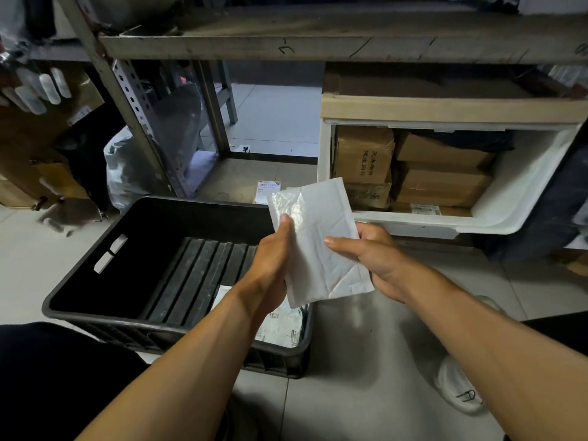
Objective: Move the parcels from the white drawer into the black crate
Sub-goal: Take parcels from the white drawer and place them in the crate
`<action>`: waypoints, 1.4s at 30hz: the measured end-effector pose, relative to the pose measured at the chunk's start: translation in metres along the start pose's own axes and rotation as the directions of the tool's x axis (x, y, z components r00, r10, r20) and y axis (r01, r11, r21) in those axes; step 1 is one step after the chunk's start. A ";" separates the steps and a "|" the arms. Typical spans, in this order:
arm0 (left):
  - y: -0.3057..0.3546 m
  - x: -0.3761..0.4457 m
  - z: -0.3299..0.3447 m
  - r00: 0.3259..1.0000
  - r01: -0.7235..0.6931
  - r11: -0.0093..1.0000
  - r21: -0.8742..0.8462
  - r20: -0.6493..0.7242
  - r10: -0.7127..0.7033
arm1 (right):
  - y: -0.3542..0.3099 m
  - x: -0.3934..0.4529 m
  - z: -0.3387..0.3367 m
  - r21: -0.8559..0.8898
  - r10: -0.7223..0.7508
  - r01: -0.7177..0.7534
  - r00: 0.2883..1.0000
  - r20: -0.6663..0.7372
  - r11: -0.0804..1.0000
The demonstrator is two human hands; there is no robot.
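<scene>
the left hand (272, 259) grips the left edge of a white padded mailer envelope (318, 240), thumb laid up along its front and the fingers hidden behind. the right hand (369, 259) pinches the envelope's right edge, thumb pressed flat across the front and the fingers curled behind. so both hands are closed on the same parcel, which is held tilted in the air, above the right end of the black plastic crate (105, 291) and in front of the white drawer.

the crate sits on the pale tiled floor (366, 361), ribbed bottom mostly bare, with one white labelled parcel (283, 326) lying flat in its near right corner, partly hidden by the left forearm. just to the right and behind, the white plastic drawer (521, 186) stands pulled open, packed with brown cardboard boxes (442, 183); one box bears printed characters, another a shipping label. a small labelled box (267, 190) lies on the floor between crate and drawer, partly blocked by the held envelope.

a grey metal shelf rack (318, 43) spans overhead, its perforated upright beside a pale plastic bag (124, 167). a white shoe (458, 386) shows at lower right.
</scene>
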State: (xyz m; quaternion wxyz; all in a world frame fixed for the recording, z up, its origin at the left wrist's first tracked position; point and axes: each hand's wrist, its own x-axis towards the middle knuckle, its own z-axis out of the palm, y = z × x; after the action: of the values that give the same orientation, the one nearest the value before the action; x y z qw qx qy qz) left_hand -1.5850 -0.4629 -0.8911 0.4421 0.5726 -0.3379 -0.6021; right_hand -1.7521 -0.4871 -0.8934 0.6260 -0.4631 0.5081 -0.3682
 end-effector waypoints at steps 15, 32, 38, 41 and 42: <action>-0.003 -0.008 0.007 0.967 -0.085 0.982 0.167 0.249 0.041 | -0.001 0.001 0.003 0.087 0.070 -0.075 0.995 0.065 0.993; -0.006 -0.004 -0.021 0.974 0.099 0.983 -0.153 0.219 -0.064 | 0.019 0.012 0.020 -0.143 0.076 -0.078 0.997 -0.018 0.987; -0.003 0.013 -0.066 0.999 0.047 0.999 -0.024 0.022 -0.046 | 0.025 0.028 0.029 -0.358 0.052 -0.036 0.998 0.035 0.933; -0.005 0.022 -0.090 0.997 0.069 0.990 0.121 -0.034 -0.065 | 0.029 0.045 0.039 -0.572 0.011 0.021 0.999 0.052 0.820; -0.008 0.025 -0.097 0.996 0.062 0.984 0.166 -0.070 -0.050 | 0.031 0.050 0.044 -0.621 0.005 0.036 0.998 0.065 0.783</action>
State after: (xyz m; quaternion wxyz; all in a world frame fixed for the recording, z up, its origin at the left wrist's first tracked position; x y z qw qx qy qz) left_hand -1.4895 -0.4732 -0.9192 0.3860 0.6366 -0.3565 -0.5646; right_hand -1.6992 -0.5152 -0.9352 0.4509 -0.6590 0.5773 -0.1707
